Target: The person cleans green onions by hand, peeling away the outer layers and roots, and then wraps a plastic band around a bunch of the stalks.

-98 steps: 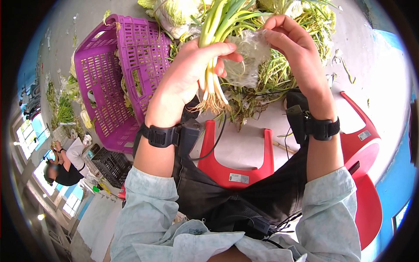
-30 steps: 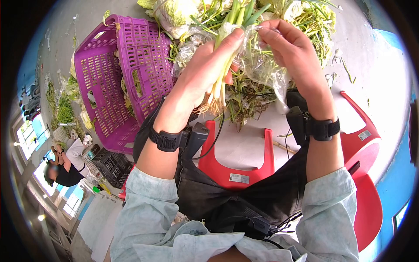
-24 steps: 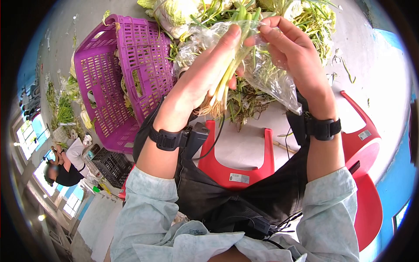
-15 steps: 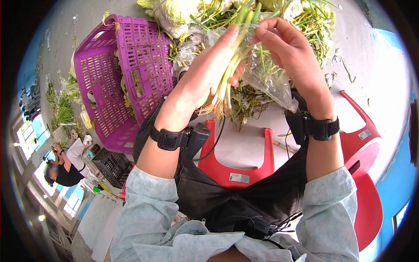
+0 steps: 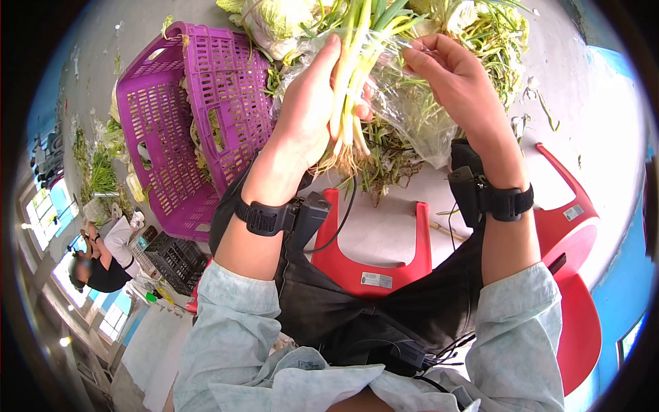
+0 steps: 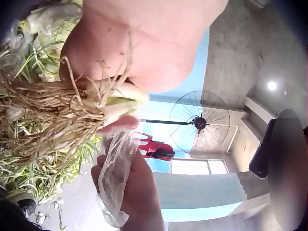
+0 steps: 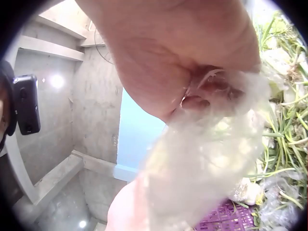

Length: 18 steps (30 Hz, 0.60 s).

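A bunch of green onions (image 5: 351, 86) lies in my left hand (image 5: 305, 110), thumb up along one side and fingertips round the other, roots hanging toward me. In the left wrist view the tangled roots (image 6: 57, 115) fill the left side. My right hand (image 5: 467, 89) pinches a clear plastic bag (image 5: 419, 123) between thumb and fingers. The bag hangs beside the onions, and part of it crosses their stalks. The right wrist view shows the bag (image 7: 192, 163) blurred below my curled right fingers (image 7: 207, 91).
A purple crate (image 5: 230, 96) stands at the left. Cabbages (image 5: 274, 27) and heaped onion greens (image 5: 504, 41) lie beyond my hands. Red stools (image 5: 374, 278) are near my knees. Another person (image 5: 103, 264) and a black crate (image 5: 175, 261) are at far left.
The onion bunch has shifted from under the plastic toward the left, its stalks spread wider. My left hand has turned and moved slightly left. The right hand keeps its pinch on the bag.
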Tool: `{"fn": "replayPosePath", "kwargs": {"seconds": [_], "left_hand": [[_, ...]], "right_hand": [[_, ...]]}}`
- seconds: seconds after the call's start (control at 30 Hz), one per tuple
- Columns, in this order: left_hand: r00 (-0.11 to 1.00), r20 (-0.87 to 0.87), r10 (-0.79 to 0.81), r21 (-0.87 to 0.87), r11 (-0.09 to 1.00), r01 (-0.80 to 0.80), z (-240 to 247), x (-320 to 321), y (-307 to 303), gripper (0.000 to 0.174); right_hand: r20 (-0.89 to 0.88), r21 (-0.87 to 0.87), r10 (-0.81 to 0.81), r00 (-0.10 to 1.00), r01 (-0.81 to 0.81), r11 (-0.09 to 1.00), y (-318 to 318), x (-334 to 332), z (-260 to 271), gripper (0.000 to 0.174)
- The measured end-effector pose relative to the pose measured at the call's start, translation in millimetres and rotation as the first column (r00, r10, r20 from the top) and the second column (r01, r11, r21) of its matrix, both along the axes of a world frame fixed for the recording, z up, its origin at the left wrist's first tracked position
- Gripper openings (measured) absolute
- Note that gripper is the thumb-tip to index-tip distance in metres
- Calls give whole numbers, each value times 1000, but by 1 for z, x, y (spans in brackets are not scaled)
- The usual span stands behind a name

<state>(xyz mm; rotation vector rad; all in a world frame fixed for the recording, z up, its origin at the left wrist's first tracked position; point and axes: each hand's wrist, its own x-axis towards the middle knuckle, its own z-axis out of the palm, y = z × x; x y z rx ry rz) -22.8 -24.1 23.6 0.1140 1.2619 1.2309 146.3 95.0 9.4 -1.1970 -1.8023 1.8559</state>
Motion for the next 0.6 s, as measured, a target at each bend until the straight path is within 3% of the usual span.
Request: {"fn": "replayPosePath", "kwargs": {"seconds": [0.13,0.33,0.53,0.6], "left_hand": [[1000,23,4,67,998,-6,4,-1,0,57],[993,-116,1,27,1000,2,-2,1,-1,63],[970,-245,-5,-24,1000,-1,-2,2,-2,57],[959,-283,-29,-38,999,19,0,3,-3,56]], "right_hand": [[52,52,7,999,-10,999,2,2,-4,34],[126,355,-90,988,39,934,-2,2,-7,38],[176,253,-62,982,16,967,3,2,3,26],[74,127,-49,996,39,991,1,1,0,25]]}}
